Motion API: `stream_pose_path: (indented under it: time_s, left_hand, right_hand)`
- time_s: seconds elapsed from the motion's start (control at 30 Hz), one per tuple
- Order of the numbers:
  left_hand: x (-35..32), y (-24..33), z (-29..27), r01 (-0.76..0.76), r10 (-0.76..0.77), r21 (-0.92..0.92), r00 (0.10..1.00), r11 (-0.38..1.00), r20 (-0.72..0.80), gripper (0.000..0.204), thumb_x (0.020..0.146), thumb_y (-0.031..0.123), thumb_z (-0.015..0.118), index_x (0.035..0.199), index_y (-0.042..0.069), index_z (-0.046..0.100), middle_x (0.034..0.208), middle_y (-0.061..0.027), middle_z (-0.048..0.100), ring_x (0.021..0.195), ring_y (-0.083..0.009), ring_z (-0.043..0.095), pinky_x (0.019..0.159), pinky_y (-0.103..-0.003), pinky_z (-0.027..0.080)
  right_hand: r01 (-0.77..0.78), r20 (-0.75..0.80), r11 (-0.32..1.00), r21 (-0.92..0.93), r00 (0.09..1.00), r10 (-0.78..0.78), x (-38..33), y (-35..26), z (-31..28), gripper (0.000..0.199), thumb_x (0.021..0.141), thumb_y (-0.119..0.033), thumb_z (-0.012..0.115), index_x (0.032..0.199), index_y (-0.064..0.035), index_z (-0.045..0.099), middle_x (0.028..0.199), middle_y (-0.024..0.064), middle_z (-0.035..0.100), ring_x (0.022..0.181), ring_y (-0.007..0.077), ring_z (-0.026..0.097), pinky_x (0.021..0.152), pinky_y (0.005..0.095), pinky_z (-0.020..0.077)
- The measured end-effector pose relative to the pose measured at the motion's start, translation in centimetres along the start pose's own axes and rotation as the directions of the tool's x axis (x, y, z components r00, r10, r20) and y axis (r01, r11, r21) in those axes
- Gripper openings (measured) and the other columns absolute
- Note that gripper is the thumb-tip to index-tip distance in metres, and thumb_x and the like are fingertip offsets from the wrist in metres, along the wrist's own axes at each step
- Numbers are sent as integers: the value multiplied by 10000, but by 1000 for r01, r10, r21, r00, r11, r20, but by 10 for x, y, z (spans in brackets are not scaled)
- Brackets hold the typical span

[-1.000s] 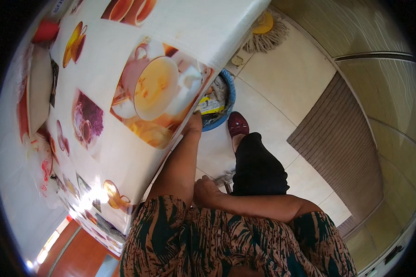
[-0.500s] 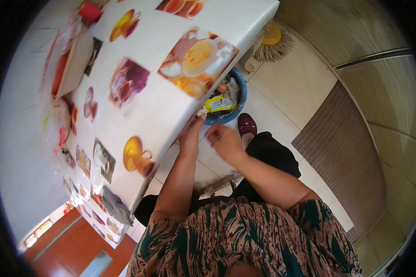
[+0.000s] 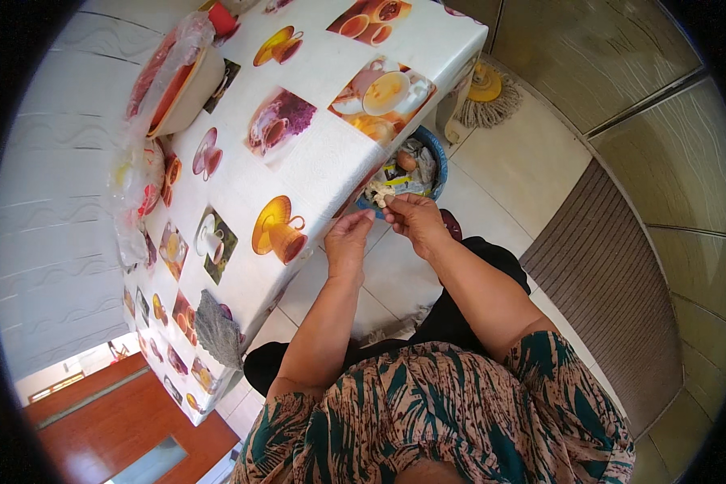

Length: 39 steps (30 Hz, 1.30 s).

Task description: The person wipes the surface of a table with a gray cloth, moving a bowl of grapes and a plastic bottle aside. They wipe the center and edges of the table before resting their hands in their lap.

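Over a blue bin point(image 3: 442, 157) beside the table edge, my right hand point(image 3: 418, 222) pinches a pale, lumpy, knobbly piece point(image 3: 379, 194) between thumb and fingertips. Its exact kind is hard to make out. Just to the left, close under the table's edge, is my left hand point(image 3: 348, 244), its fingers drawn together near the piece; whatever they may hold is hidden. Inside the bin lie yellow and grey crumpled wrappers and a brown rounded item point(image 3: 406, 162).
A table with a cup-patterned white cloth point(image 3: 315, 153) fills the left. On it are a grey cloth point(image 3: 219, 329), a cream container point(image 3: 194, 93) and clear plastic bags point(image 3: 133, 194). A mop head point(image 3: 490, 105) stands beyond the bin; a brown ribbed mat point(image 3: 597, 290) lies at right.
My right hand has moved in from apart and now pinches the pale piece, which was at my left fingertips. The view has shifted, so the table appears farther right.
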<state>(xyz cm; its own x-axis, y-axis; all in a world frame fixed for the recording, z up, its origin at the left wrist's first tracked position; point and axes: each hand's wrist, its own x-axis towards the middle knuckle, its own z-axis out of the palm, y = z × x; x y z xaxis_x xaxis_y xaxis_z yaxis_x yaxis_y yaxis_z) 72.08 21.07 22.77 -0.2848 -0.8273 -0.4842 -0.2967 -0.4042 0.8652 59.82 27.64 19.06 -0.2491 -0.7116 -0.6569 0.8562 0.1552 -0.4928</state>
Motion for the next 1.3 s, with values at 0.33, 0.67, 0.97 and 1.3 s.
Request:
stream_pose_path:
  time_s: [0.33,0.67,0.97,1.3]
  left_hand:
    - [8,-10,8,-66,69,37,994,997,-83,159,816,155,743,872,26,669,801,10,631,696,-63,506,622,-214,400]
    - [13,-22,12,-227,259,306,963,925,-68,117,800,115,714,818,11,663,718,-37,661,634,-103,585,615,-256,468]
    - [15,-31,-3,-386,406,490,911,781,70,86,815,85,717,839,19,667,691,6,615,615,-71,532,586,-240,454]
    - [-11,-17,-16,-57,55,15,995,998,85,103,859,131,720,889,47,670,801,10,617,700,-80,556,680,-232,459]
  right_hand:
    - [93,17,992,-91,996,-92,-5,1,3,122,853,-162,707,857,-77,619,745,0,633,627,79,571,557,222,426]
    - [252,-47,938,-238,962,-270,10,28,-1,134,842,-108,676,827,-22,574,684,28,570,576,103,508,510,250,402]
    - [100,-88,991,-85,990,-107,4,24,6,150,851,-128,674,811,-17,580,681,37,566,559,117,490,494,252,392]
    - [227,-262,904,-363,906,-333,15,14,0,158,826,-70,688,920,-38,565,730,36,589,592,109,532,513,242,422]
